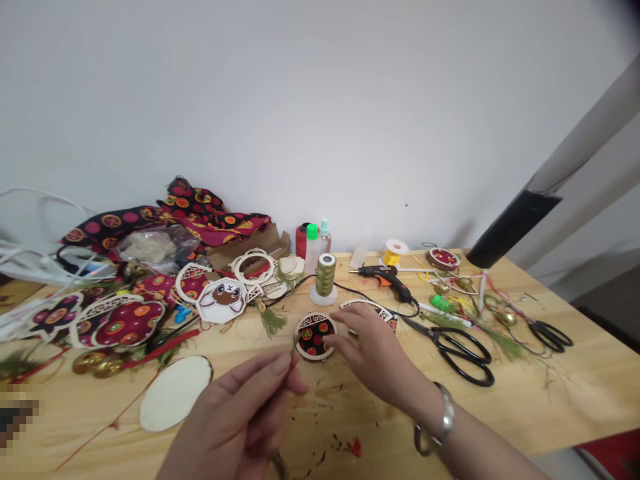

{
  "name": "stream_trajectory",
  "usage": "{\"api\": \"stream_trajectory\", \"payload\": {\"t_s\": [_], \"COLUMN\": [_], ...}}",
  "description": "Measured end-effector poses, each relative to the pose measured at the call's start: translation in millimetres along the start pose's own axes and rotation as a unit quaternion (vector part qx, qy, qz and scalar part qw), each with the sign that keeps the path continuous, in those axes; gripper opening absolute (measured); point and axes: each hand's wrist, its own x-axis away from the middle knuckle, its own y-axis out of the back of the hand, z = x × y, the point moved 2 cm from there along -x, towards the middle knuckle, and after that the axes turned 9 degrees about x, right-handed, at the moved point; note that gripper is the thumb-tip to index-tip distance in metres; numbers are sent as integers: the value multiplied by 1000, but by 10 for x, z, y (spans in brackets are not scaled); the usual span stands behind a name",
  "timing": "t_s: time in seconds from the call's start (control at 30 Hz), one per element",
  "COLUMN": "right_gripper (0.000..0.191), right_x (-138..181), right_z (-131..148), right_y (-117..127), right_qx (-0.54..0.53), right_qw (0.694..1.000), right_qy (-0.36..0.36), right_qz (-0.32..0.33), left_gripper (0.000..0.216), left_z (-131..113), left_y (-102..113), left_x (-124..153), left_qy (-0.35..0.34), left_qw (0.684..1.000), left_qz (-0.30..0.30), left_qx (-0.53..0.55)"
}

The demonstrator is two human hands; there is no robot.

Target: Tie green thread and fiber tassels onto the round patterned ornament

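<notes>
My left hand [245, 407] is pinched shut, and a thin olive-green cord [296, 343] sticks up from the fingertips. Just beyond it lies a round wooden-framed ornament [316, 337] with black and red floral fabric and cut-out lattice. My right hand [367, 347], a silver bracelet at its wrist, reaches over the table with its fingers apart. Its thumb is at the round ornament's right edge; I cannot tell whether they touch. Under and behind its fingers is a fan-shaped wooden-framed piece [384, 312], partly hidden. A spool of olive-green thread [326, 275] stands behind the ornament.
Black-handled scissors [463, 353] and a glue gun [385, 277] lie right, near yellow thread [393, 252]. Bottles [313, 250] stand at the back. Left are a sheep-face ornament [223, 300], fabric pieces [127, 323], a pale oval disc [176, 393] and gold bells [100, 365].
</notes>
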Motion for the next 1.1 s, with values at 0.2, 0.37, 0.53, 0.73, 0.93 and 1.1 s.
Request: {"api": "stream_trajectory", "payload": {"t_s": [0.2,0.37,0.53,0.73,0.93,1.1], "right_gripper": [16,15,16,20,16,16], "right_x": [89,78,48,5,-3,36], "right_z": [127,196,138,119,254,452], "right_y": [109,81,151,318,523,705], "right_qx": [-412,-507,-462,-431,-366,-293], "right_qw": [891,840,868,886,924,955], "right_qy": [-186,-187,-181,-169,-111,-26], "right_qz": [38,60,33,-13,-9,-26], "left_gripper": [20,19,25,33,31,25], "left_z": [-221,-92,-91,13,-364,-630], "left_y": [-821,-797,-822,-630,-516,-724], "left_x": [11,-17,51,120,139,291], "left_qy": [21,3,42,100,-181,-256], "left_qw": [999,999,997,992,947,930], "left_qz": [19,37,68,74,25,61], "left_qx": [22,-4,22,2,-266,-258]}}
